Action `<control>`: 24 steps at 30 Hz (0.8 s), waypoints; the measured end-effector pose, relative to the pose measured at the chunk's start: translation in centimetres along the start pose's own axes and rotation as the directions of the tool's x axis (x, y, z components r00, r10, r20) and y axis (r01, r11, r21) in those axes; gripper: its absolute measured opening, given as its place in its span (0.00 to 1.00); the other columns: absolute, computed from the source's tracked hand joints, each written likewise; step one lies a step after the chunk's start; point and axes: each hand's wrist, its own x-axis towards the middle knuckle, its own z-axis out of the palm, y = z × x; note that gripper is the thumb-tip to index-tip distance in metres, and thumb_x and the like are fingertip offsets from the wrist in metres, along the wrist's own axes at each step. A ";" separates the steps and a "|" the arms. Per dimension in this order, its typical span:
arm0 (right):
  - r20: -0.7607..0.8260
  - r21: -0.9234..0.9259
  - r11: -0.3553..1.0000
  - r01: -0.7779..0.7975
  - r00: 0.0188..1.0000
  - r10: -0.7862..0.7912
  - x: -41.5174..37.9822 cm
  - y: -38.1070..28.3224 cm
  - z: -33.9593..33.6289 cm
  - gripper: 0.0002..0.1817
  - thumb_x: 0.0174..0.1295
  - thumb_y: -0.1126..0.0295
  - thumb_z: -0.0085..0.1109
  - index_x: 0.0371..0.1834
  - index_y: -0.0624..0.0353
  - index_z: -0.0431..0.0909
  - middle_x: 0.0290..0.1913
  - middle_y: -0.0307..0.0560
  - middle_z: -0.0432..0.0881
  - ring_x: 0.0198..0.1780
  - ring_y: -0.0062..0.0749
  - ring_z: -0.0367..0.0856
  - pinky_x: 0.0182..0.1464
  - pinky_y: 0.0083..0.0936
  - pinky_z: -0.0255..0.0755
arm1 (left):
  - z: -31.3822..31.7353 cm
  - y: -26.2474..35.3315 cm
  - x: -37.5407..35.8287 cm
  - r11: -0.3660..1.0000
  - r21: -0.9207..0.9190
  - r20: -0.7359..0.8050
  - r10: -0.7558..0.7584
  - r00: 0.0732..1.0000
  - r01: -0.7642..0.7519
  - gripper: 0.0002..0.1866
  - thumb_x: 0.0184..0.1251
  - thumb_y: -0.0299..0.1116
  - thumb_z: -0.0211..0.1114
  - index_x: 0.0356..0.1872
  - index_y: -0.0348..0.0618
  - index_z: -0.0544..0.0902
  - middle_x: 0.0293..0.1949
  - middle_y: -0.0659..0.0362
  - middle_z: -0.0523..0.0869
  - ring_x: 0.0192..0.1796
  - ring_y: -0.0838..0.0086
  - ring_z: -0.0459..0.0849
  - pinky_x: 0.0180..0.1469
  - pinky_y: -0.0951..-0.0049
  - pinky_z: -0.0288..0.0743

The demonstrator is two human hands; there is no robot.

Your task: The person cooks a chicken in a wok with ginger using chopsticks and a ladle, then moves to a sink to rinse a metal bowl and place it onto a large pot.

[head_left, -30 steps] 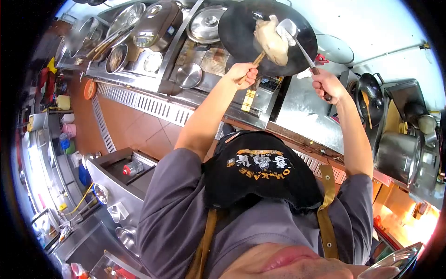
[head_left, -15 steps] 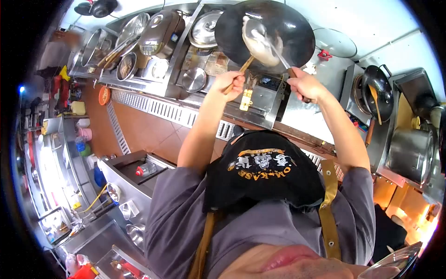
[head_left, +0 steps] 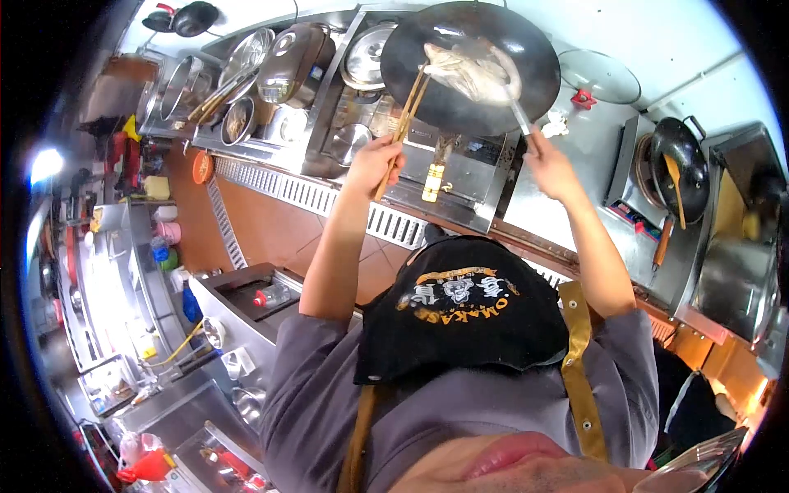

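A large black wok (head_left: 411, 90) sits on the stove, with a pale, wet piece of meat (head_left: 472, 76) in it that looks like a whole bird. My left hand (head_left: 376, 167) is closed around a pair of long wooden chopsticks (head_left: 411, 111), their tips at the left end of the meat. In my right hand (head_left: 552, 168) is the handle of a ladle (head_left: 521, 115) with a metal shaft. Its far end lies against the right side of the meat; the bowl is partly hidden. Below the wok, a small yellow-labelled bottle (head_left: 432, 182) rests on the stove front.
Left of the wok are a metal lid (head_left: 370, 53), a small steel pot (head_left: 351, 142) and a covered roaster (head_left: 292, 66). To the right stand a glass lid (head_left: 604, 76) and a second wok (head_left: 682, 160) with a wooden spatula. A person in dark clothing (head_left: 694, 419) is at lower right.
My left hand has moved left and down, bringing the chopstick tips to the meat's left end. The ladle has shifted from over the meat to its right side. The meat lies more sideways.
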 end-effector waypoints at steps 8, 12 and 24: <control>0.282 0.458 0.767 -0.450 0.891 0.354 8.8 3.6 -8.2 0.03 0.66 0.67 0.50 0.38 0.51 0.68 0.21 0.35 0.70 0.15 0.19 0.65 0.16 0.21 0.59 | 3.0 -2.2 0.7 0.998 -0.058 -0.084 -0.004 0.996 -0.001 0.09 0.71 0.31 0.56 0.47 0.41 0.76 0.24 0.63 0.76 0.17 0.83 0.69 0.15 0.82 0.59; 0.564 0.652 0.422 -0.630 0.775 0.286 11.1 4.9 -6.2 0.06 0.70 0.65 0.49 0.34 0.46 0.66 0.20 0.30 0.68 0.15 0.13 0.63 0.13 0.15 0.53 | 4.0 -4.3 1.8 0.984 -0.175 -0.089 0.007 0.996 -0.022 0.08 0.71 0.32 0.57 0.45 0.41 0.76 0.24 0.62 0.77 0.15 0.83 0.70 0.13 0.83 0.60; -0.020 -0.072 0.995 -0.068 0.998 0.067 0.3 -0.6 2.9 0.35 0.64 0.63 0.51 0.75 0.54 0.53 0.44 0.67 0.82 0.38 0.59 0.83 0.43 0.47 0.76 | 6.7 -6.1 0.0 0.952 -0.305 -0.060 -0.020 0.998 0.001 0.07 0.72 0.32 0.56 0.43 0.41 0.77 0.23 0.62 0.77 0.17 0.80 0.70 0.17 0.80 0.63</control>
